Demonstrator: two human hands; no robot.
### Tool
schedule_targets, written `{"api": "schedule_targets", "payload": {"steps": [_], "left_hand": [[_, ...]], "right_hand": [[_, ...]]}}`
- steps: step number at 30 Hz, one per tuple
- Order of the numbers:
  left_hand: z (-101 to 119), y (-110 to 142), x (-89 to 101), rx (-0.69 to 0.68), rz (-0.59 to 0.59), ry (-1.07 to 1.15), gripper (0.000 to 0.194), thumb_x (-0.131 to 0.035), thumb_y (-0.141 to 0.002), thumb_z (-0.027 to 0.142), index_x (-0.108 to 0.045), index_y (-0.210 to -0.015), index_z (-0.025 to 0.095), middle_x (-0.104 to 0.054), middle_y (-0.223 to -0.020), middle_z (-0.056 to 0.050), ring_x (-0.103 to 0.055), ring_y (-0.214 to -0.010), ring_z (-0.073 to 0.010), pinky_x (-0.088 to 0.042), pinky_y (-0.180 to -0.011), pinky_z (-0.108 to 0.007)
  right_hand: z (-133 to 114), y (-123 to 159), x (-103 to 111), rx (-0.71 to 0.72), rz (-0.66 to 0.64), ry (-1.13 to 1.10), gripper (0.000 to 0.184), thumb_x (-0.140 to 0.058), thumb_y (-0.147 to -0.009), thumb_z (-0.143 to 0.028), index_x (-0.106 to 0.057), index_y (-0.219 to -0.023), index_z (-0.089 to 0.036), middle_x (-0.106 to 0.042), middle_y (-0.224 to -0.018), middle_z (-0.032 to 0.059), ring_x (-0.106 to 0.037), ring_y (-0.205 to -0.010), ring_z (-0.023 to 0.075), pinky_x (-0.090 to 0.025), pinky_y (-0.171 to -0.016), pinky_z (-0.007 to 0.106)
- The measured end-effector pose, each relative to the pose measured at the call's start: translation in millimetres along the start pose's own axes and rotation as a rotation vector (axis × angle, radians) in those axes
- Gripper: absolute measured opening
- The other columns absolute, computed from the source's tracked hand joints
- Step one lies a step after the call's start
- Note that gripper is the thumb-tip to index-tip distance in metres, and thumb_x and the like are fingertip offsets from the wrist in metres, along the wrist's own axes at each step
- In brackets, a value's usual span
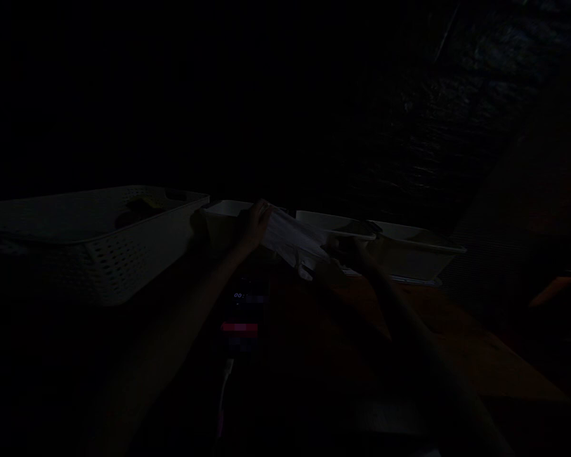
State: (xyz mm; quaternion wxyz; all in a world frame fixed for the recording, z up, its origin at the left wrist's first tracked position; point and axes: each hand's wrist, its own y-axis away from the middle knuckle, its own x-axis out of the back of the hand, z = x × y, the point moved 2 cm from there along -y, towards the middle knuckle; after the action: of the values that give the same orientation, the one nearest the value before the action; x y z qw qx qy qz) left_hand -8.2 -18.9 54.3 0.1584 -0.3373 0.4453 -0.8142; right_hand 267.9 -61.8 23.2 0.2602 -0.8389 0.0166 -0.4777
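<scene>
The scene is very dark. A thin whitish sheet [295,238], perhaps a plastic bag or cloth, is stretched between my two hands. My left hand [254,225] pinches its upper left end, beside a pale tub [219,225]. My right hand [352,252] is closed at the right end, low in front of a second pale tub [330,222]. A loose corner of the sheet hangs down towards the wooden table [438,330]. Shadow hides most of the right fingers.
At the left stands a large white perforated basket [137,263] with a dim yellowish item [145,203] inside. A third tub [416,254] sits to the right. A phone [242,317] with a lit screen and white cable [224,384] lies between my forearms.
</scene>
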Motion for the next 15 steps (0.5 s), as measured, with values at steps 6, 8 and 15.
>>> {"api": "schedule_targets", "payload": {"steps": [6, 8, 15], "left_hand": [[16.3, 6.9, -2.6, -0.071, -0.167, -0.099, 0.033, -0.038, -0.091, 0.047, -0.057, -0.107, 0.025, -0.067, -0.082, -0.004, -0.061, -0.072, -0.0190, -0.038, -0.063, -0.027], [20.6, 9.0, -3.7, -0.107, -0.199, -0.092, 0.033, -0.038, -0.091, 0.048, -0.058, -0.105, 0.026, -0.066, -0.080, -0.004, -0.060, -0.069, -0.0188, -0.036, -0.061, -0.027], [35.8, 15.7, -1.8, -0.162, -0.201, 0.061, 0.029, -0.038, -0.091, 0.046, -0.054, -0.102, 0.024, -0.062, -0.071, -0.001, -0.056, -0.060, -0.0141, -0.033, -0.056, -0.024]], "right_hand": [[5.4, 1.5, -13.0, 0.075, -0.388, 0.224, 0.020, -0.053, -0.079, -0.023, -0.062, -0.066, -0.010, -0.061, -0.062, 0.0052, -0.049, -0.053, 0.0078, -0.028, -0.046, 0.017], [4.9, 3.8, -15.5, 0.099, -0.431, 0.176, 0.018, -0.056, -0.078, -0.027, -0.065, -0.074, -0.011, -0.065, -0.072, 0.0064, -0.056, -0.062, 0.0111, -0.036, -0.052, 0.018], [-25.0, 12.3, -35.8, 0.209, -0.206, -0.129, 0.088, -0.074, -0.062, -0.041, -0.037, -0.137, -0.014, -0.048, -0.132, 0.0154, -0.051, -0.116, 0.0244, -0.046, -0.092, 0.036]]}}
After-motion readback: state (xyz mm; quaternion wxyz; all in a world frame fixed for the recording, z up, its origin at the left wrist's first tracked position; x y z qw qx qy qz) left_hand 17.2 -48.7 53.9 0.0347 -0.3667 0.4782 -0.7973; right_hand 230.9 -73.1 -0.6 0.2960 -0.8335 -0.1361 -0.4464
